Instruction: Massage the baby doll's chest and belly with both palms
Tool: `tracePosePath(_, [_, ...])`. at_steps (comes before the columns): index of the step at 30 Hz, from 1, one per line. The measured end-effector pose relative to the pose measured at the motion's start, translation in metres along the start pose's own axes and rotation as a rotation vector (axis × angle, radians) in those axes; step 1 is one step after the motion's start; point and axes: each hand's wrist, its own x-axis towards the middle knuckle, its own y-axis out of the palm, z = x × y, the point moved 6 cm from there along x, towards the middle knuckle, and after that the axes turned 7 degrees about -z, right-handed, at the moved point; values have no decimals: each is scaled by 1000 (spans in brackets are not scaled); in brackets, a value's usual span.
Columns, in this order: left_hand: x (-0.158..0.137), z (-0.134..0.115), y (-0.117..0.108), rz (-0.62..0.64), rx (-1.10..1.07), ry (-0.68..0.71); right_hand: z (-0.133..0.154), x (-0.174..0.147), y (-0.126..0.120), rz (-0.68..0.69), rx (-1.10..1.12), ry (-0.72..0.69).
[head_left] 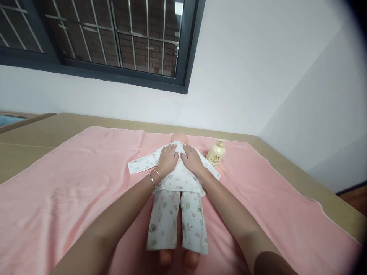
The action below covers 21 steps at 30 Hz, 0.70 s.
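A baby doll (179,179) lies on a pink blanket, its head at the far end and its feet towards me. It wears a white printed top and matching trousers (164,221). My left hand (168,158) rests flat on the left side of the doll's upper body, fingers stretched out, a silver bangle (155,178) on the wrist. On the right side of the upper body lies my right hand (192,158), also flat with its fingers extended. Neither hand grips anything. The doll's face does not show.
A cream pump bottle (216,152) stands on the pink blanket (86,183), just right of the doll. The blanket covers a wooden surface (275,156) that meets a white wall (229,76). A dark-framed, barred window (129,38) is above at the left.
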Motion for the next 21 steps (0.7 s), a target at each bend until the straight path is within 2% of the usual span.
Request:
tracePosePath(4, [-3,-6,-11,-82,-12,9,12,-6,-6,-56,-63,-56])
tracePosePath(7, [-7,-10,-18,-126,20,-17,19,-13,-12,-91,-143,-13])
tracePosePath(11, [-9,-8,-19,-139,47,-76,19,-16,-14,-70,-192,51])
tracePosePath(15, [-6,-1,-9,-69,19,-108,7,-8,-10,-42,-128,63])
tracePosePath(18, [-2,2,-1,8,-19,-71,-1,0,-2,7,-61,52])
tracePosePath(21, [-1,1,-1,15,-54,-24,1,4,1,21,-55,14])
